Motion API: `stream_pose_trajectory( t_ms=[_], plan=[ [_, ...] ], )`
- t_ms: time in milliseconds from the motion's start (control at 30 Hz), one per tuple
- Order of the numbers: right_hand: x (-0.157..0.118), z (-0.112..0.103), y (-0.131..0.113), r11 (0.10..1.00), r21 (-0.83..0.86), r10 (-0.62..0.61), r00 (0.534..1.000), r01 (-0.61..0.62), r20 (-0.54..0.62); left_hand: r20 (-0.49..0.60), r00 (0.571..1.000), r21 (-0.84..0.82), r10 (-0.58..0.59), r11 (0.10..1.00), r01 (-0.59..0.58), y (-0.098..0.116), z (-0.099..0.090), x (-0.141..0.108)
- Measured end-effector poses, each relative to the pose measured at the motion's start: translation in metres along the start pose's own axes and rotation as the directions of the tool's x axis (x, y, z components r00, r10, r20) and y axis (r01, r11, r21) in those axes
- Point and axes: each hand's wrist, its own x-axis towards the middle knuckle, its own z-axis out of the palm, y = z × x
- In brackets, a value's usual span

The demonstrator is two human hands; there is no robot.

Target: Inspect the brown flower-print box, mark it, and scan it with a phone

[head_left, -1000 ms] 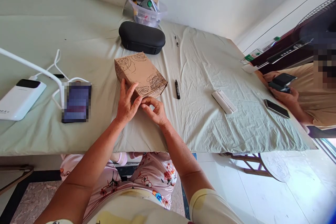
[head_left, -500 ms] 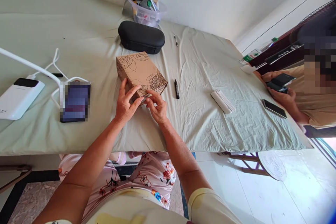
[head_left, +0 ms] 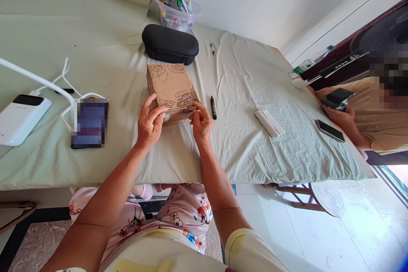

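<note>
A brown cardboard box point(head_left: 172, 83) with black scribbled loops on its top and near side rests on the cloth-covered table in front of me. My left hand point(head_left: 149, 125) grips the box's near left corner, one finger along the left side and another on the near top edge. At the near right corner, my right hand point(head_left: 202, 126) pinches the edge between thumb and fingers. Just right of the box lies a black marker point(head_left: 213, 107). Right behind it sits a black zippered case point(head_left: 170, 44).
To the left are a white power bank point(head_left: 24, 119), cables and a phone point(head_left: 89, 123). A pen point(head_left: 212, 49), a pale ridged case point(head_left: 269, 122) and another phone point(head_left: 330, 130) lie rightward. A plastic basket point(head_left: 178, 19) stands behind. Another person point(head_left: 363, 114) holds a dark object at right.
The box has turned so its near side faces me more squarely. My right hand has moved right, from near the middle of the front edge to the near right corner.
</note>
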Motion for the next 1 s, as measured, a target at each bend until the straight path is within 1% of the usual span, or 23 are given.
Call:
stream_pose_trajectory(
  t_ms=[167,300,400,667,833,1000],
  plan=[
    [-0.001,-0.0008,0.0004,1.0,-0.007,-0.004,1.0,0.004,-0.023,-0.029,0.999,-0.004,0.014,1.0,-0.014,-0.0024,-0.0003,0.0016],
    [-0.0009,-0.0008,0.0015,1.0,0.005,0.023,0.999,-0.023,-0.044,-0.04,0.999,0.019,-0.002,1.0,0.003,-0.003,-0.0012,0.0026],
    [0.0009,-0.001,0.0029,0.999,-0.016,0.028,0.998,-0.029,-0.048,-0.067,0.998,0.004,-0.005,1.0,0.005,-0.0025,-0.0014,0.0028],
    [0.0038,0.0007,0.0083,0.997,-0.075,0.012,0.996,-0.019,-0.093,-0.052,0.995,-0.037,-0.081,0.996,0.079,-0.0045,0.0004,0.0028],
    [0.0032,0.0008,0.0074,0.998,-0.051,0.043,0.996,-0.047,-0.077,-0.088,0.993,-0.044,-0.073,0.997,0.069,-0.0057,0.0006,0.0018],
    [0.0022,0.0022,0.0047,0.999,0.004,0.052,0.998,-0.052,-0.047,-0.097,0.989,-0.033,-0.109,0.994,0.106,-0.0055,0.0001,0.0014]
  ],
)
